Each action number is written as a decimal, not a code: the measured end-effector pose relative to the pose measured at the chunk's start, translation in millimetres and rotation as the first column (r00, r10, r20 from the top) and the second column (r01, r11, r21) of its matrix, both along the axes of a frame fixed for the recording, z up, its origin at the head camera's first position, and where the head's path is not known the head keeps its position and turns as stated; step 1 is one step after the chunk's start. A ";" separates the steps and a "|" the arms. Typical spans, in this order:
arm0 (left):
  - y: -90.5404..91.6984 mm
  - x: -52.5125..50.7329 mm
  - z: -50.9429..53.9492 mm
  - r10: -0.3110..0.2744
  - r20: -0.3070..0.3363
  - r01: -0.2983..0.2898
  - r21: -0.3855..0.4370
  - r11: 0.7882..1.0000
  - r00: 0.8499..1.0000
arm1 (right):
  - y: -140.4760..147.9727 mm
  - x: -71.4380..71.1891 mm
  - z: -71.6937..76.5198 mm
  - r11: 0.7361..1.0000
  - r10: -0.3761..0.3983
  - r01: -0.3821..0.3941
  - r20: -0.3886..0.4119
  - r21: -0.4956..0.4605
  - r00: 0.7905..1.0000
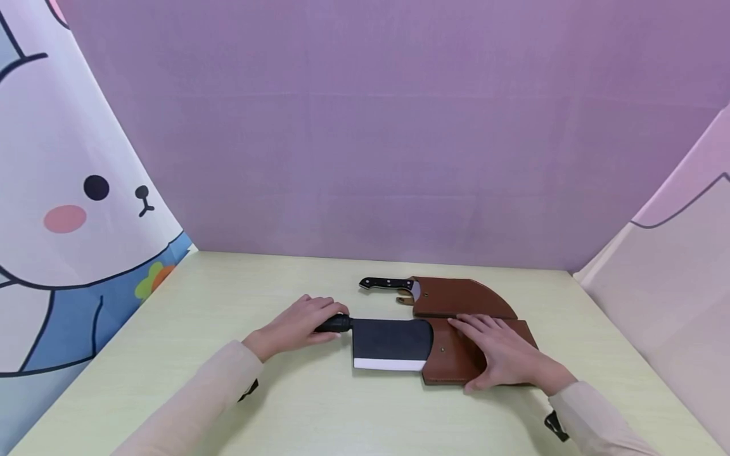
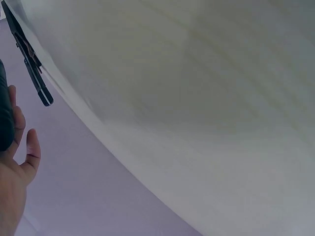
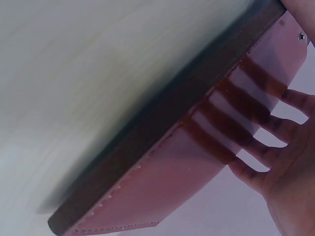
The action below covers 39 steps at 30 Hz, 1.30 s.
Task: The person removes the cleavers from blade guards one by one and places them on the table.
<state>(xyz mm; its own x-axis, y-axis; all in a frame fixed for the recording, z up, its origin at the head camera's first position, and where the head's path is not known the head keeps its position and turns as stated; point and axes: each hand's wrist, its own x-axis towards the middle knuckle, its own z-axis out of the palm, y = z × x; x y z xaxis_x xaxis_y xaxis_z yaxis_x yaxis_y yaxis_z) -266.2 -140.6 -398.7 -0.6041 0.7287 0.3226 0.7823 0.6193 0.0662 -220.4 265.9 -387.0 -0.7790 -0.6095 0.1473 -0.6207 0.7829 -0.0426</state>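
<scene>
In the head view the left hand (image 1: 305,323) grips the black handle (image 1: 335,323) of a wide cleaver. The dark blade (image 1: 390,340) with its bright lower edge shows beside it, its right part inside a brown sheath (image 1: 450,358). Across that sheath lies the right hand (image 1: 504,354), fingers spread on its top and thumb at the near edge. In the right wrist view the fingers of the right hand (image 3: 290,157) touch the sheath (image 3: 162,182). The left wrist view shows part of the left hand (image 2: 15,162) by the dark handle (image 2: 6,113).
Just behind the cleaver lies a second brown sheath (image 1: 456,296), holding a knife whose black riveted handle (image 1: 388,283) points left. All rest on a pale table (image 1: 285,405), with a purple backdrop (image 1: 388,126) behind and printed cloth at both sides.
</scene>
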 end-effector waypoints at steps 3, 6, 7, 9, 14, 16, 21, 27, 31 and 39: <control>-2.2 0.5 -0.1 0.000 0.007 0.000 0.006 1.000 1.000 | 0.1 0.2 0.1 1.000 -0.002 0.002 0.005 -0.001 1.000; -4.6 1.3 0.4 0.006 0.015 -0.006 0.011 1.000 1.000 | 0.0 0.5 0.4 1.000 -0.005 0.005 0.007 -0.005 1.000; -5.4 1.6 0.7 0.007 0.020 -0.008 0.012 1.000 1.000 | 0.0 0.6 0.6 1.000 -0.005 0.005 0.007 -0.008 1.000; -6.8 2.3 1.5 0.010 0.026 -0.011 0.014 1.000 1.000 | -0.2 0.6 0.9 1.000 -0.004 0.004 0.003 -0.010 1.000; -9.7 3.7 3.6 0.020 0.038 -0.021 0.017 1.000 0.999 | 1.9 1.5 1.3 1.000 -0.001 0.001 -0.020 -0.015 1.000; -10.9 3.9 4.1 0.022 0.039 -0.023 0.017 1.000 0.999 | 3.1 1.8 1.4 1.000 -0.001 0.001 -0.026 -0.017 1.000; -14.0 4.0 4.4 0.021 0.041 -0.022 0.017 1.000 0.999 | 4.3 1.5 1.1 1.000 0.003 -0.004 -0.028 -0.020 1.000; -18.4 4.6 3.7 0.027 0.043 -0.028 0.015 1.000 0.999 | 6.1 1.4 0.3 1.000 0.004 -0.005 -0.029 -0.022 1.000; -20.5 5.7 4.4 0.024 0.038 -0.025 0.018 1.000 0.999 | 7.4 1.4 -0.2 1.000 0.001 -0.002 -0.028 -0.025 1.000; -25.2 6.0 6.0 0.036 0.043 -0.037 0.027 0.999 0.998 | 11.7 1.5 -0.5 1.000 -0.006 0.006 -0.040 -0.010 0.999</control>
